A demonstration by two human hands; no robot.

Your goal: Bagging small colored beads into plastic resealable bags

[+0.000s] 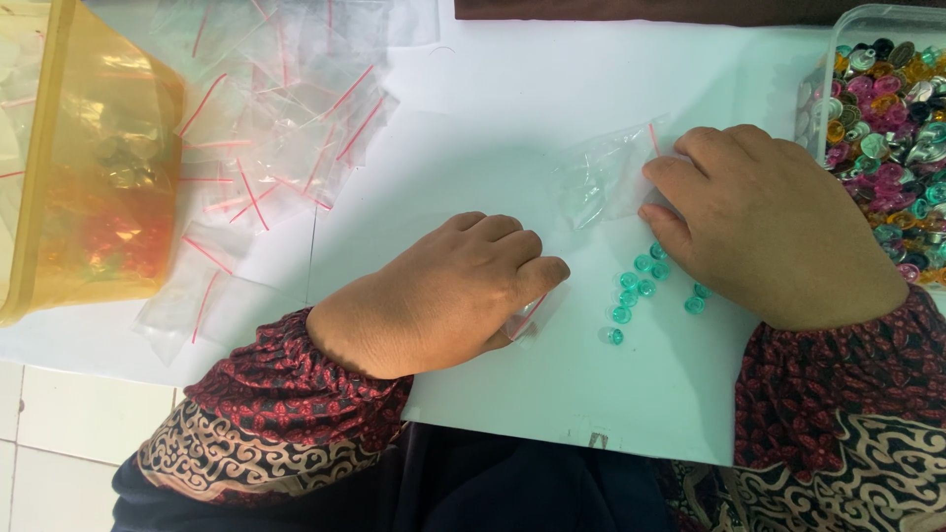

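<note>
Zip bag (606, 177) clear, red strip | R hand (774, 232) on it | teal beads (641, 286) below

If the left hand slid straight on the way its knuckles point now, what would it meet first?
Probably the teal beads: the left hand points rightward across the white sheet, with the loose cluster lying just past its fingers. Beyond that is the right hand.

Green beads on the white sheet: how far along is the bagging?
Done: nothing clearly; filled bags may sit in the yellow tub, contents unclear. In hand: right hand holds a clear bag; left hand covers another; green beads lie loose between them. Left: those beads, the empty bag pile, the mixed bead box.
</note>
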